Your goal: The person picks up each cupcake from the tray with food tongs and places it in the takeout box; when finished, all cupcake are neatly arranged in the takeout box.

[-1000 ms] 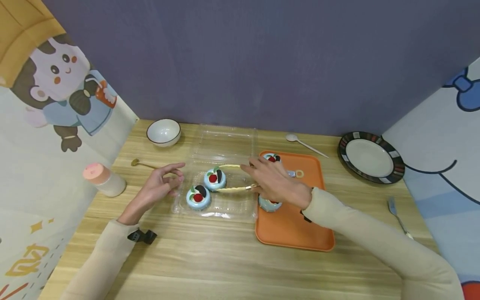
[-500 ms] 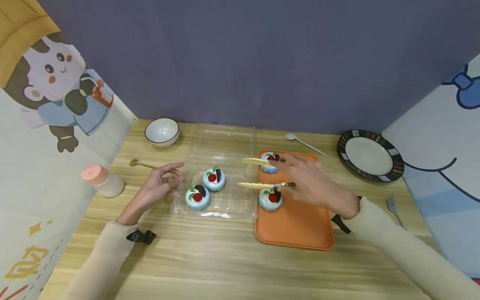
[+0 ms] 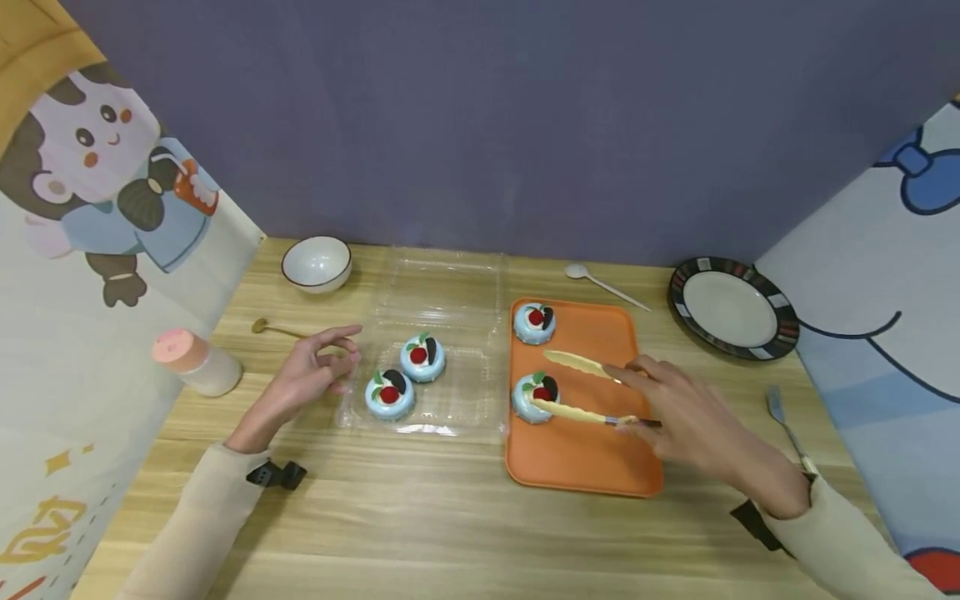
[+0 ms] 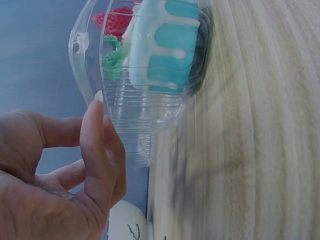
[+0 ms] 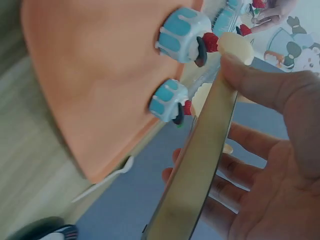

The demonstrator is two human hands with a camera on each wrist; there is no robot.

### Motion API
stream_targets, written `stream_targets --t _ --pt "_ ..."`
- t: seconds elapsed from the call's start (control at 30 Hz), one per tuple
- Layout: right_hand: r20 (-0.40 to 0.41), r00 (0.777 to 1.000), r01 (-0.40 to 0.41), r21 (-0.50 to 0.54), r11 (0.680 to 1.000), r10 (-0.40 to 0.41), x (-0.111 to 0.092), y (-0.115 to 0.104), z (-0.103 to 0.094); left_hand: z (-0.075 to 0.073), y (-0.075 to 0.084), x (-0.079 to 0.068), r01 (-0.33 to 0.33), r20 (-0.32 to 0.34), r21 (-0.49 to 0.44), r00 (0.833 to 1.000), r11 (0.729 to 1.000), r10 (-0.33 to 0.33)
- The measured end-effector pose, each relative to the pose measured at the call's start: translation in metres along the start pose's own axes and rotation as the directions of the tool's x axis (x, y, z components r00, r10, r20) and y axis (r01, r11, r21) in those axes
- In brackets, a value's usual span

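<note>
My right hand (image 3: 686, 417) holds a pair of tongs (image 5: 197, 165) with cream scalloped tips, which stand apart over the orange tray (image 3: 592, 462). Two light blue toy cakes, a far cake (image 3: 534, 324) and a near cake (image 3: 529, 405), sit along the tray's left side; the lower tong tip overlaps the near one in the head view. Two matching cakes, a front cake (image 3: 389, 398) and a back cake (image 3: 422, 360), are inside the clear hinged container (image 3: 457, 392). My left hand (image 3: 311, 379) stays at the container's left side, loosely bent, a fingertip right at its rim.
A white bowl (image 3: 317, 265) and a small gold spoon (image 3: 279, 329) are at the left, with a pink-lidded jar (image 3: 198, 362). Behind the tray lies a white spoon (image 3: 607, 287). A dark-rimmed plate (image 3: 733, 308) and a fork (image 3: 786, 425) are at the right.
My right hand has drawn the tongs rightward from the container to over the tray, and their tips no longer surround the back cake. The left hand keeps its place at the container.
</note>
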State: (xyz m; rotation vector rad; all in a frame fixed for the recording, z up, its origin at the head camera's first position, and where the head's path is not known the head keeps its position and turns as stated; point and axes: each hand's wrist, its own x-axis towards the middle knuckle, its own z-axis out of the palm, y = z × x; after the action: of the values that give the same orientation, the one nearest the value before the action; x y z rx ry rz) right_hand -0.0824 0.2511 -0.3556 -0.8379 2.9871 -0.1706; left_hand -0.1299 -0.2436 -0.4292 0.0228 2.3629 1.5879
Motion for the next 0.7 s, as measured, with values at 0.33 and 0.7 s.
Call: stream_targets --t 0.33,0.7 --pt "0.024 0.999 -0.049 -0.009 0.999 0.049 -0.014 -0.001 0.023 0.0 -0.001 -0.001 -0.006 -0.011 0.014 1.0 1.0 0.006" --pt "-0.012 0.999 -0.039 -0.019 0.999 0.039 -0.012 -0.002 0.031 0.001 0.001 -0.002 -0.005 -0.008 0.007 1.0 1.0 0.005"
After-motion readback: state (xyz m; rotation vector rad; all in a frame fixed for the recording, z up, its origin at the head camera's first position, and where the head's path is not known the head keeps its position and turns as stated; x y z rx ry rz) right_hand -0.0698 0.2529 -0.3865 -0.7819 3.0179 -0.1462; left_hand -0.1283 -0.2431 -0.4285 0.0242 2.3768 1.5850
